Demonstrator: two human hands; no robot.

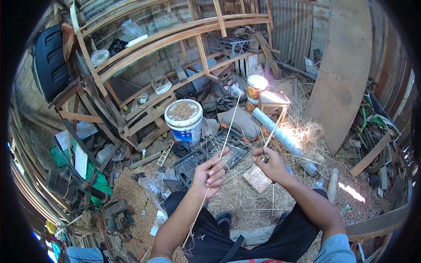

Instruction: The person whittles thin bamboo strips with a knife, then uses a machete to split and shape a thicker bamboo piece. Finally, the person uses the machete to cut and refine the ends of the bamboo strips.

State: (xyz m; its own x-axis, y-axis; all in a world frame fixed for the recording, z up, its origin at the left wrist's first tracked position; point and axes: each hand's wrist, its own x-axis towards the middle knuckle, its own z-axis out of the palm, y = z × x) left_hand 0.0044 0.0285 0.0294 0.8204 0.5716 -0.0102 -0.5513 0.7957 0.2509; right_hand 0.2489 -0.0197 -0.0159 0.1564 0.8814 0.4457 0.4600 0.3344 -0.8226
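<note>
My left hand [210, 176] is closed around a long, thin, pale strip [230, 127] that looks like bamboo or cane. The strip slants from above my fingers down past my forearm, where thin curled fibres hang at its lower end. To the right, my right hand [271, 165] is closed in a pinch, apart from the left one. From its fingers rises a shorter pale strip [275, 128], and beside that a thin dark piece, perhaps a blade, too small to make out. Below the right hand lies a wooden block [257, 178] on the straw-strewn ground.
A white bucket [184, 116], an open black tool case [191, 168], a grey-blue pipe [285, 142], a small wooden stool [274, 103] and paint tins [256, 85] stand or lie ahead. A wooden frame [175, 39] spans the back; a tall board [344, 70] leans at right.
</note>
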